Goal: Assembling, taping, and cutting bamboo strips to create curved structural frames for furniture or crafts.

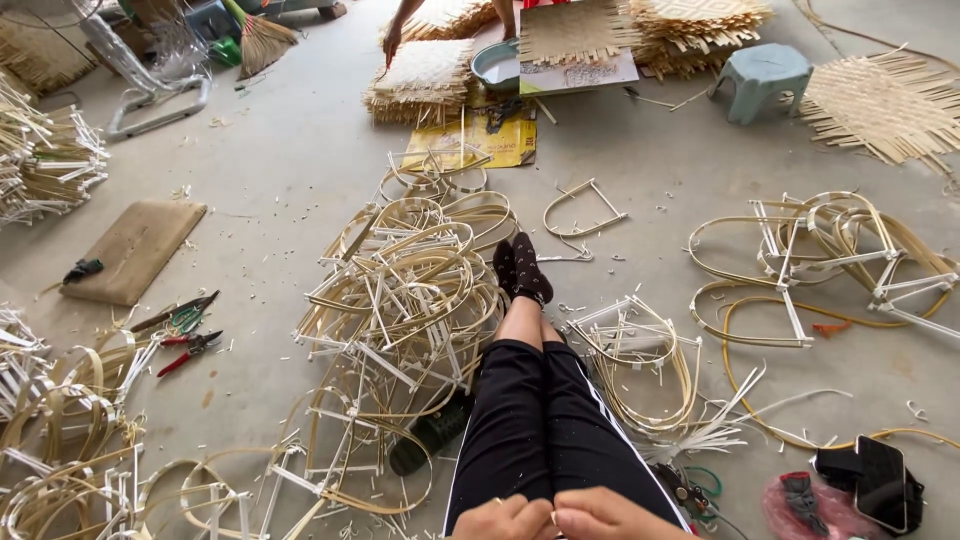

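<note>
**2 hands meet over a floor of bent cane**

2 bare hands, pressed together at the bottom edge of the view, just above the lap: left hand [505, 520] and right hand [610, 518] touching at the fingertips, fingers curled inward, cut off by the frame. Impossible to tell whether anything is pinched between them. Black trousers [540, 420] with a white side stripe, legs stretched straight out, black dotted socks [522, 268] crossed at the ankles.

Just left of the legs, and touching them, a tangled heap of bent cane frames [400, 300], pale loops braced with white struts. Just right of the knees, a smaller bundle of cane loops [645, 365]; farther right, well apart, more looped frames [830, 255] spread flat on the concrete floor [280, 190].

Left of the heap, red-handled pliers [188, 350] and green-handled cutters [185, 318], near a flat brown cushion [130, 248]. Near the right hand, a dark phone [880, 480] on a black pouch, beside a pink bag [800, 505].

At the far end, another person's hand [391, 42] reaching down to a stack of woven mats [425, 78], a pale blue stool [765, 78] beside more mats.
</note>
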